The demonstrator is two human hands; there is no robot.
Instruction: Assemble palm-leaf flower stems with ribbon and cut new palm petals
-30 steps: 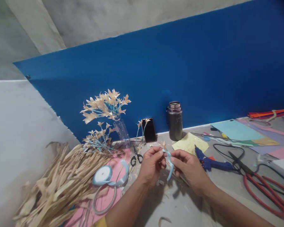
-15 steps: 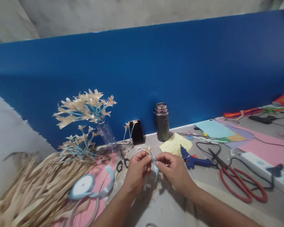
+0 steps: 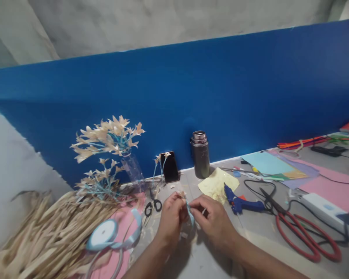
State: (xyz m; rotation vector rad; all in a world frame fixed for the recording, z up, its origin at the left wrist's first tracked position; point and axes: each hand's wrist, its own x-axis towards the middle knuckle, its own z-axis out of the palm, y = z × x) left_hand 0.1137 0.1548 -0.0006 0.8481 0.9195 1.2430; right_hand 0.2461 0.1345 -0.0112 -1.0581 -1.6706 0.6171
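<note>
My left hand and my right hand meet low in the middle of the head view, over the grey tabletop. Both pinch a small straw flower wrapped with light blue ribbon, which runs between their fingertips. A spool of light blue ribbon lies to the left on a pink sheet, its loose end trailing toward my hands. Small black scissors lie just beyond my left hand.
A heap of dried straw strips fills the left. A clear vase of straw flowers, a phone and a dark flask stand against the blue board. Right: blue glue gun, red-handled shears, coloured paper, power strip.
The view has swung to the right and settled slightly lower. My hands have drawn closer together on the ribbon-wrapped flower and sunk a little toward the table.
</note>
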